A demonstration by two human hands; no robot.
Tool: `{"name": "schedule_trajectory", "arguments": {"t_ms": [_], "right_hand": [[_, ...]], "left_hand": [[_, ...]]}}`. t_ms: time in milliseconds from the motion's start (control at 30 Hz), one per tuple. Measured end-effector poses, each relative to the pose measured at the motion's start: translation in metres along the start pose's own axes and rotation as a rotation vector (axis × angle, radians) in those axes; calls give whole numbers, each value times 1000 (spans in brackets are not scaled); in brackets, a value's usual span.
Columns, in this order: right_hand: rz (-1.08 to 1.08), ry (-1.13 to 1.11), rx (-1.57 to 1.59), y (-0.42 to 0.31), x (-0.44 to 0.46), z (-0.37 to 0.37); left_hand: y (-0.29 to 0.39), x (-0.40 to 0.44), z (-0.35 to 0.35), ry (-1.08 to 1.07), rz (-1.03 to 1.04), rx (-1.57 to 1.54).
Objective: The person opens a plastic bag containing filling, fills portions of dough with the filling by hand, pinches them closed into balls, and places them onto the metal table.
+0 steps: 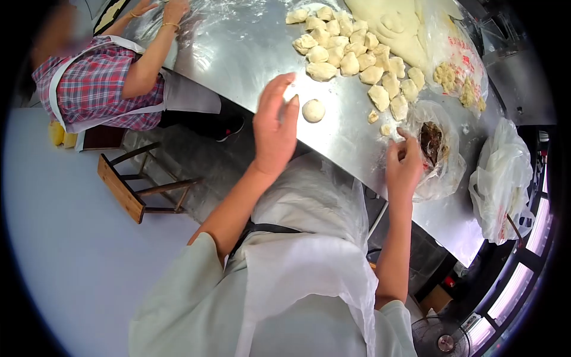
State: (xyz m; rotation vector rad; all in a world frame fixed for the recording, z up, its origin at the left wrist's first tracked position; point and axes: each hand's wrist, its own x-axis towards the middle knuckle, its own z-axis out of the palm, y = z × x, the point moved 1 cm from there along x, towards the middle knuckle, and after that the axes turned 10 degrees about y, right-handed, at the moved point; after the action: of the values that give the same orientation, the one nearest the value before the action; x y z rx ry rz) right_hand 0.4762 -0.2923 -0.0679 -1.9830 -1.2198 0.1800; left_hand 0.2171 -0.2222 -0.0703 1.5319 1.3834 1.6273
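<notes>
My left hand (276, 128) is over the table's near edge, its thumb and fingers apart. Just right of it, a smooth round dough ball (313, 110) rests on the metal surface. My right hand (404, 163) has bent fingers with a gap by the thumb, and I see nothing held there. Beside it lies an open plastic bag (449, 169) with a dark brown filling (432, 143). Two small dough bits (385, 130) sit just beyond its fingertips. Many torn dough lumps (351, 59) are grouped farther back.
A large dough sheet (386, 24) lies at the back, next to a bag with crumbly yellowish stuff (455, 80). Another plastic bag (502, 178) hangs at the right edge. A co-worker in a plaid shirt (101, 83) works at left, near a wooden stool (122, 187).
</notes>
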Motion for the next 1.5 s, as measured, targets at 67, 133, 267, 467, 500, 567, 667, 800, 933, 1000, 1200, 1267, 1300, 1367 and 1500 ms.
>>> {"name": "schedule_trajectory", "arguments": {"t_ms": [67,133,267,467,500,567,667,800,933,1000,1200,1267,1300,1367,1500], "right_hand": [[-19,-53,47,-8,-10,-1],[-59,-112,88,-6,-13,9],[-70,-202,188,-15,-18,28],[-76,-335,202,-23,-18,40],[-42,-352,231,-26,-15,42],[-50,-353,259,-32,-7,51],[-110,-338,266,-48,12,67],[-191,-317,192,-69,36,93],[-268,-234,78,-84,47,115],[-341,-149,42,-87,51,130],[-291,-92,-129,-108,53,164],[-297,-73,-47,-102,53,165],[-300,-68,-9,-98,51,163],[-92,-198,195,-96,47,147],[260,-301,687,-91,20,116]], "left_hand": [[-15,-2,-5,-57,21,144],[-22,-19,-2,-224,45,276],[-16,-29,16,-276,139,391],[-34,-12,25,-321,153,273],[-36,-8,22,-287,99,218],[-41,0,14,-224,-5,110],[-50,41,-6,-111,22,207],[-82,106,-31,6,51,346],[-119,151,-38,93,164,437],[-136,156,-36,84,193,510],[-125,134,-25,96,266,649],[-107,116,-28,127,276,666],[-90,103,-27,144,271,683],[-73,68,-20,-47,-45,281],[-32,18,3,-330,-708,-376]]}}
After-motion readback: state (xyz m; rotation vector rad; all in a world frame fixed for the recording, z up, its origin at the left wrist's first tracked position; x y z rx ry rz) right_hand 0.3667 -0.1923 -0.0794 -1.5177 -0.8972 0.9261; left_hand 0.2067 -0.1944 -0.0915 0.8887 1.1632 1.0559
